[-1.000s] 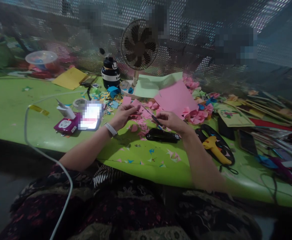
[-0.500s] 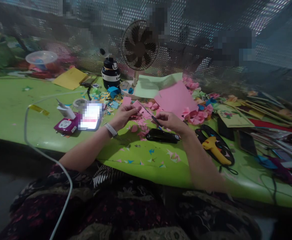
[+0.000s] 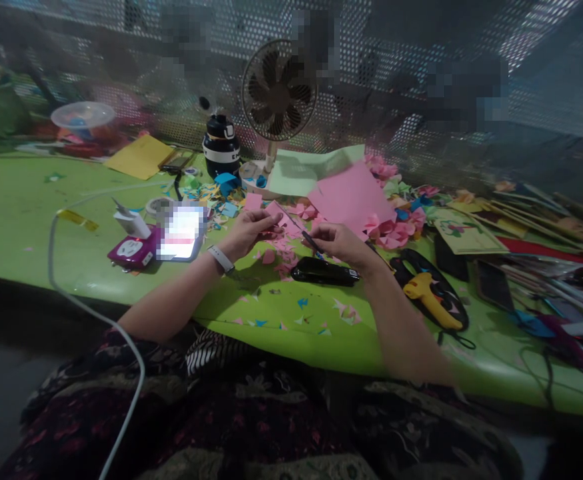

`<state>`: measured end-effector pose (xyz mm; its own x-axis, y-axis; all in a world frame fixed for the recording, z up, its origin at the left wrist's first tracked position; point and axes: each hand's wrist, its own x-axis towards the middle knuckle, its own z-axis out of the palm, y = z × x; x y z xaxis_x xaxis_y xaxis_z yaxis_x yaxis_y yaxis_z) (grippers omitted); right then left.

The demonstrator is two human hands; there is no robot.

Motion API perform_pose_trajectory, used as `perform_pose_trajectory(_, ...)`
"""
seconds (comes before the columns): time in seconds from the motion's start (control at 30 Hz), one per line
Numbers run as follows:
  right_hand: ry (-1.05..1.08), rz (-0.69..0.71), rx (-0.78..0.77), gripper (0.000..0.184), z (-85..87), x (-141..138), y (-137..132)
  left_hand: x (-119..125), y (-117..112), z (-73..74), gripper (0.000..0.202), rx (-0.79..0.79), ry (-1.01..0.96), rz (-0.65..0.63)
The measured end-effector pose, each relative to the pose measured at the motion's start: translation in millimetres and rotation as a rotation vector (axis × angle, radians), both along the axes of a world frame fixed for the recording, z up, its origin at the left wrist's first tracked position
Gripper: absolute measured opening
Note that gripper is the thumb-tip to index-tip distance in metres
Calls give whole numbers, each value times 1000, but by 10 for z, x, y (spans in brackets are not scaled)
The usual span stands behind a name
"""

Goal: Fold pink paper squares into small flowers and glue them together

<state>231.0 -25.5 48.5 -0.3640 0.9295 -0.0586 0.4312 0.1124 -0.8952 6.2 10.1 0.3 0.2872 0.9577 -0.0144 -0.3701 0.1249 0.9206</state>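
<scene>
Dimly lit mesh wall [image 3: 391, 100] | littered green table [image 3: 21, 220] | right hand [image 3: 340, 243] grips scissors [image 3: 312, 240], left hand [image 3: 246, 233] pinches paper [image 3: 286, 225]

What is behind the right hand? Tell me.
Behind the right hand, the large pink sheet shows, with crumpled pink paper to its right. Whatever the hand covers, including part of the scissors, cannot be seen.
</scene>
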Motion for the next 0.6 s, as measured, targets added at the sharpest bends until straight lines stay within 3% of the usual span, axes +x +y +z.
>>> perform_pose_trajectory(0.4,26,-11,-5,56,-49,1,33,8,13,-2,22,-17,-56,11)
perform_pose_trajectory(0.5,25,-3,-39,58,-47,-6,33,4,47,-1,38,-92,-167,61)
perform_pose_trajectory(0.6,-9,6,-78,58,-37,-28,20,2,35,27,56,-113,-197,22)
